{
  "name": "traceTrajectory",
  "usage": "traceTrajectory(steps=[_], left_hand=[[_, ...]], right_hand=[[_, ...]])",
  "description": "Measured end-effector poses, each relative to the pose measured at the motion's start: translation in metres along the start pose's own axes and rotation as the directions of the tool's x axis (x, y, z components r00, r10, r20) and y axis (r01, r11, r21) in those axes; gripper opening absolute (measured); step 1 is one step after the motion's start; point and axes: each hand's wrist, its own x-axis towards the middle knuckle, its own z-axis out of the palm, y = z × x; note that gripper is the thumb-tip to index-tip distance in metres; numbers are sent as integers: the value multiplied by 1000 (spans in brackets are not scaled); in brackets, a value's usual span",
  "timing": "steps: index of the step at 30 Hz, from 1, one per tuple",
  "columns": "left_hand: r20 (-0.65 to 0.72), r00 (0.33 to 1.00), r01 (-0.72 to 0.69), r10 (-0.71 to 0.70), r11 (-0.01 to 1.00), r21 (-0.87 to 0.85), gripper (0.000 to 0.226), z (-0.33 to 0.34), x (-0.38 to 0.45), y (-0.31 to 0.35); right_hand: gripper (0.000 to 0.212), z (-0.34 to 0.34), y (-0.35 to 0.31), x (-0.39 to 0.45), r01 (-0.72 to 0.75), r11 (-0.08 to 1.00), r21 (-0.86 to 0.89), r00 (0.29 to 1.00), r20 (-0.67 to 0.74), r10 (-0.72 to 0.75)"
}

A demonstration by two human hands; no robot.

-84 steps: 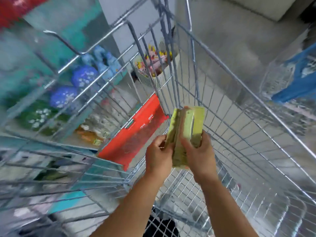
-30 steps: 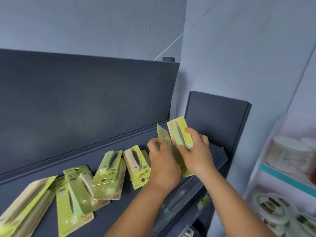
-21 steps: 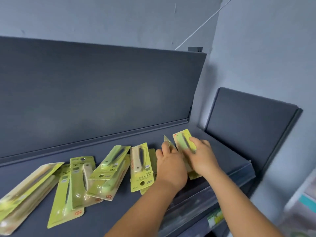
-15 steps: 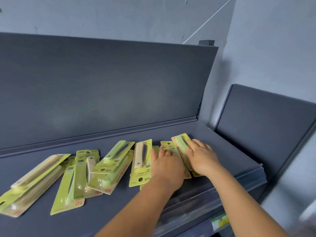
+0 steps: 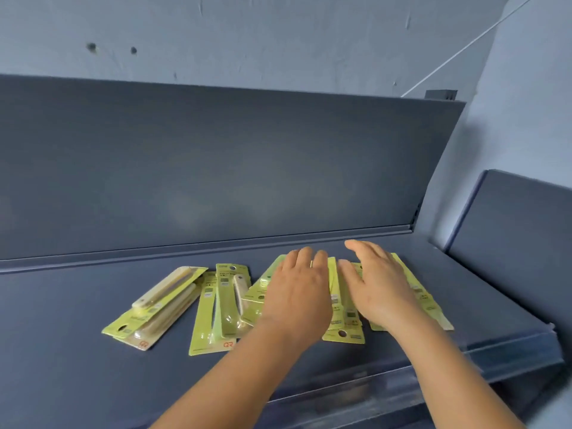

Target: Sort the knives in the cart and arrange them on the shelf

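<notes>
Head view: both hands, left (image 5: 298,292) and right (image 5: 379,289), lie spread flat on overlapping knife packs (image 5: 343,323), so a careless shove could scatter them off the shelf (image 5: 93,382).

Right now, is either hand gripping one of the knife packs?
No, the left hand and right hand lie flat with straight fingers over the knife packs on the shelf.

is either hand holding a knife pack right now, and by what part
Nothing is held. The left hand and right hand are over the knife packs on the shelf with fingers straight, gripping none.
</notes>
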Motion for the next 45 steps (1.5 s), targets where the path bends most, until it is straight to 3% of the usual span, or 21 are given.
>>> traceTrajectory(steps=[8,17,21,31,35,38,41,45], left_hand=[[-37,986,162,-164,985,-55,45,-45,-68,-115],[139,958,262,-252,964,-55,56,-46,-116,-203],[191,952,251,-241,968,-29,55,-39,-121,-216],[245,927,278,-283,959,54,48,-47,-127,-239],[253,919,297,-303,953,62,46,-53,-133,-250],[230,917,324,-325,945,46,47,-55,-138,-255],[207,913,320,-352,932,171,51,-60,-141,-271],[253,889,318,-382,912,258,49,-73,-139,-296]], right_hand=[[42,44,-120,-27,210,971,115,976,38,-215],[42,102,-192,-46,331,942,56,914,229,-335],[42,117,-196,-48,321,947,-27,904,307,-298],[39,116,-178,-37,201,965,-166,934,331,-137],[41,119,-198,-39,208,974,-85,926,337,-168],[56,125,-217,-40,180,983,-31,915,372,-156],[64,132,-225,-39,152,982,-108,908,407,-96],[54,134,-223,-32,119,984,-129,911,409,-57]])
